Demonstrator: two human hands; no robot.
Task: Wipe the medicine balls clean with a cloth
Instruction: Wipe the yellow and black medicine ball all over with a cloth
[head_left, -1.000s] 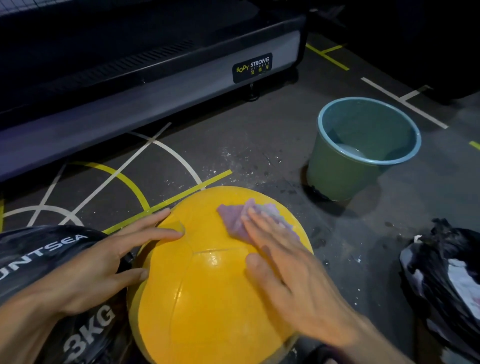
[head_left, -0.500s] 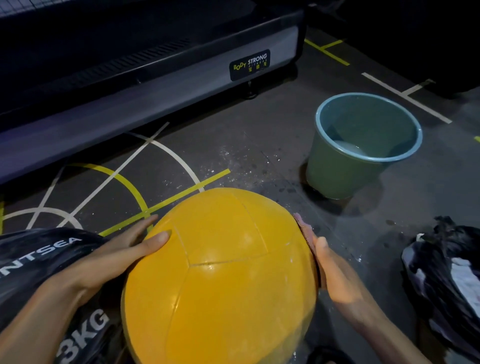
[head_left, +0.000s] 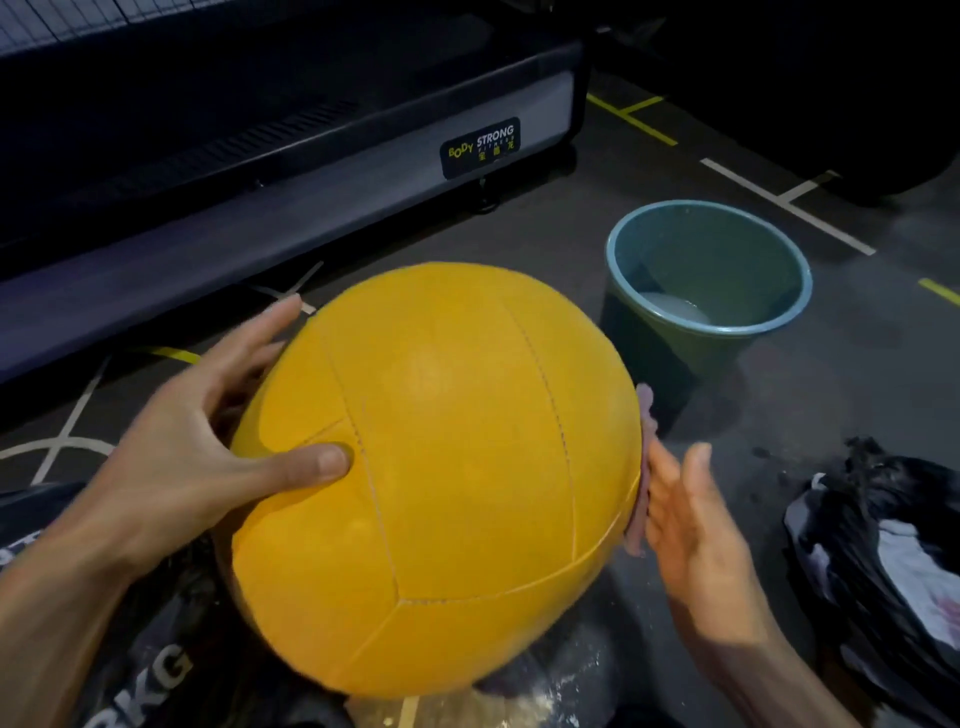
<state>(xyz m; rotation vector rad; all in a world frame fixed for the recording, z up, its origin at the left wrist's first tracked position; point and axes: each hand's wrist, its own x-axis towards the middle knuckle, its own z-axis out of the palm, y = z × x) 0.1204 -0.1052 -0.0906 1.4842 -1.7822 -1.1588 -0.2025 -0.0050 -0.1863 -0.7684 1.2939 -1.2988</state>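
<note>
A large yellow medicine ball (head_left: 441, 478) fills the middle of the head view, lifted off the floor between my hands. My left hand (head_left: 208, 431) presses flat on its left side, fingers spread and thumb across the front panel. My right hand (head_left: 685, 525) lies against the ball's right side with straight fingers. It presses a purple cloth (head_left: 641, 467) to the ball; only a thin edge of the cloth shows. A black medicine ball (head_left: 140, 660) marked in KG lies at the lower left, partly hidden by my left arm.
A green bucket (head_left: 779, 317) with water in it stands on the dark floor behind the ball on the right. A crumpled black bag (head_left: 878, 551) lies at the right edge. A long machine base (head_left: 260, 208) with a Body Strong label runs across the back.
One second ago my right hand wiped the ball's top with the cloth. It then slid to the right side, and both hands have raised the ball and turned it.
</note>
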